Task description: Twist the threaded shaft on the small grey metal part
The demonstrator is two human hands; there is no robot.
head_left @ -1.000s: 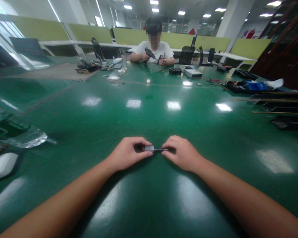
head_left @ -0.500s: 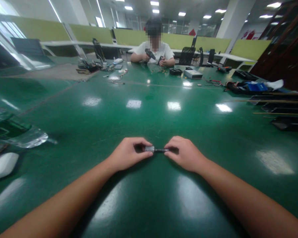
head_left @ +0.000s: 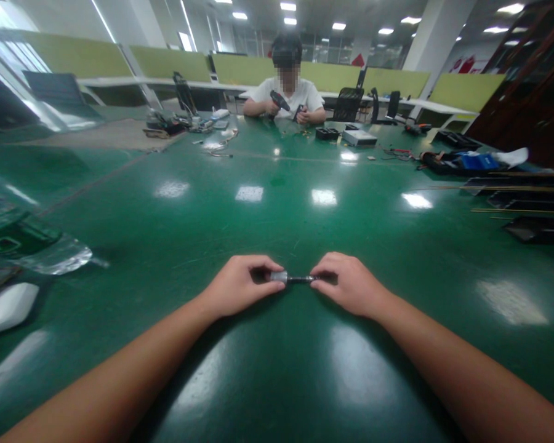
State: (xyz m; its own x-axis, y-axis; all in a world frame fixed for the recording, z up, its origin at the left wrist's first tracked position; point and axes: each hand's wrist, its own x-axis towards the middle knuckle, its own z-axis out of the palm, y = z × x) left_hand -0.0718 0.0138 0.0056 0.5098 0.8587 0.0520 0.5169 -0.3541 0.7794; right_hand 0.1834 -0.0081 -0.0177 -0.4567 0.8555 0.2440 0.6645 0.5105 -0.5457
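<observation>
My left hand [head_left: 240,286] and my right hand [head_left: 348,284] rest on the green table [head_left: 277,215], facing each other. Between them lies a small object: a silver cylinder [head_left: 279,277] with a thin dark shaft [head_left: 300,279] sticking out to the right. The left fingers are curled around the silver end. The right fingers pinch the far end of the shaft. Most of what each hand encloses is hidden by the fingers.
Across the table a person in a white shirt [head_left: 286,95] holds a dark power tool. Clear plastic packaging [head_left: 32,246] and a white object [head_left: 4,307] lie at the left. Dark trays and thin rods [head_left: 521,206] lie at the right, with cables and boxes [head_left: 357,136] farther back.
My right hand has shifted slightly to the right along the shaft. The left hand stays in place.
</observation>
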